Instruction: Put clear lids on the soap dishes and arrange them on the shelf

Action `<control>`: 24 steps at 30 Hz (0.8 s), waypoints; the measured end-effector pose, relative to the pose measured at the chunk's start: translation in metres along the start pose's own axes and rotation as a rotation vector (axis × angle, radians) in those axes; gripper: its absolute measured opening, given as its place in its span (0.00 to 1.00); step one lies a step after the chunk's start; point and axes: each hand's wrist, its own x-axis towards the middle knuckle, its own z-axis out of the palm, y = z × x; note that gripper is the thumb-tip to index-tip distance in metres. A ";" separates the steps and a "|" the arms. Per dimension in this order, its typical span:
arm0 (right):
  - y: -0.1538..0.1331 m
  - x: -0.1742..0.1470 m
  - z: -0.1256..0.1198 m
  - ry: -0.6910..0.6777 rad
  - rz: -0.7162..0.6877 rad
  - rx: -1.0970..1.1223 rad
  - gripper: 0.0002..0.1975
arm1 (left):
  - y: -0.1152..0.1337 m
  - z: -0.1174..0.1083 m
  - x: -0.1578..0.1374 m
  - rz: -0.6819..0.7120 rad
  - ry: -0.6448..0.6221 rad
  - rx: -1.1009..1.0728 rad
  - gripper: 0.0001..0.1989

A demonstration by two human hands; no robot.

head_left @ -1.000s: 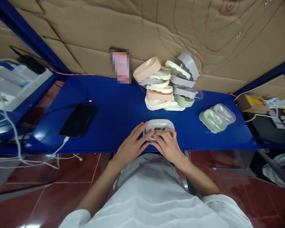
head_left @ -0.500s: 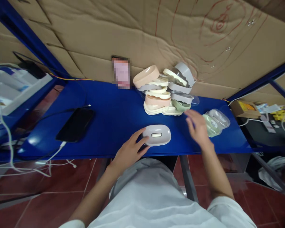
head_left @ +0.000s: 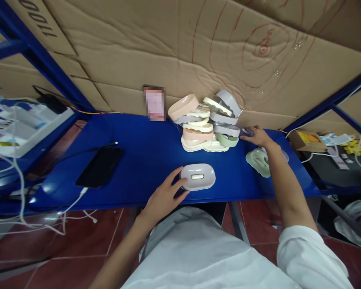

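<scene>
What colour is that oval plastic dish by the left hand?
The oval dish is pale lilac-grey, clearest in the head view.

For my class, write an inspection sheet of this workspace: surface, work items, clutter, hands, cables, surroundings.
Surface: blue table, glossy.
Work items: grey dish near the front edge; pile of pastel dishes behind; green dish farther right.
Clutter: black phone at left; blurred panel at the back.
Hands: left hand at the grey dish's left end; right hand right of the pile, grip unclear.
Cables: white cables at left, one meeting the phone.
Surroundings: cardboard behind; red tiled floor below.
</scene>
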 end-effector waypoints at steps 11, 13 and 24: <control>-0.164 -0.218 0.057 0.498 -0.338 0.390 0.28 | -0.008 -0.002 0.002 -0.049 -0.048 -0.233 0.35; -0.194 -0.230 0.073 0.427 -0.448 0.426 0.26 | -0.009 -0.001 0.003 -0.055 -0.061 -0.247 0.38; -0.200 -0.240 0.076 0.388 -0.704 0.217 0.31 | -0.003 -0.009 0.003 -0.047 -0.111 -0.242 0.30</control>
